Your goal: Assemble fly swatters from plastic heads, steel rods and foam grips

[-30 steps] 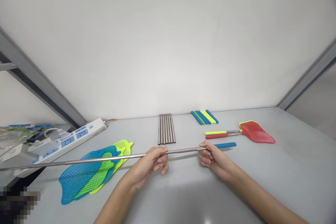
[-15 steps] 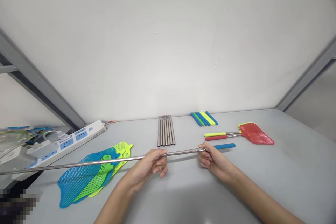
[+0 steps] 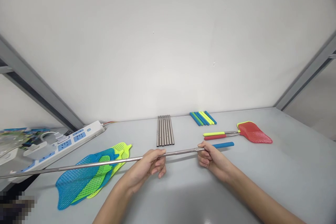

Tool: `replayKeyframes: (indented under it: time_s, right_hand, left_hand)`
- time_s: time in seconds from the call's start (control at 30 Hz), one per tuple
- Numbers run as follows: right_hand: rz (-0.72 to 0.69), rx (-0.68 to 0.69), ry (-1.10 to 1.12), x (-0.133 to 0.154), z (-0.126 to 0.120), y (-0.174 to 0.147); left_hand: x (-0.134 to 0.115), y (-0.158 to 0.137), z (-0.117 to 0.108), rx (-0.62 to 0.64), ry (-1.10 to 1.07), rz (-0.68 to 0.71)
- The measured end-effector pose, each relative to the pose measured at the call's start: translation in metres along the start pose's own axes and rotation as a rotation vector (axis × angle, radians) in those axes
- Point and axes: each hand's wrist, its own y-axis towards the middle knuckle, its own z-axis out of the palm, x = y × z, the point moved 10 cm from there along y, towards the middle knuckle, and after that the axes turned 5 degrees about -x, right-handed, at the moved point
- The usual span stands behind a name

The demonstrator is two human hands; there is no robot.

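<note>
A long extended telescopic metal rod [image 3: 99,163] with a blue handle sleeve [image 3: 223,145] at its right end is held across the table. My left hand [image 3: 152,164] pinches the rod near its middle between thumb and fingers. Just left of the blue sleeve, my right hand [image 3: 210,155] closes around the rod. The rod's left part passes above a pile of fly swatter heads, with a blue head [image 3: 76,178], a green head [image 3: 96,180] and a yellow head [image 3: 124,150] showing. The rod's far left end runs out of view.
Several short metal tubes [image 3: 165,131] lie side by side near the wall, with several coloured sleeves [image 3: 203,118] to their right. Assembled swatters, including a red one [image 3: 254,132], lie at right. A white power strip [image 3: 91,130] with plugged-in adapters sits at left.
The view has shifted very slightly. Both hands keep the same hold on the rod, and nothing on the table has visibly been moved.
</note>
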Motion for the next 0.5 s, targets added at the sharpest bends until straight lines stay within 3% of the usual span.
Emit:
replayKeyframes:
  time_s: [0.5]
  right_hand:
    - [-0.097,-0.041,0.028,0.0056,-0.0101,0.0036]
  left_hand:
    - [0.0037,0.0023,-0.0037,-0.022,-0.049,0.016]
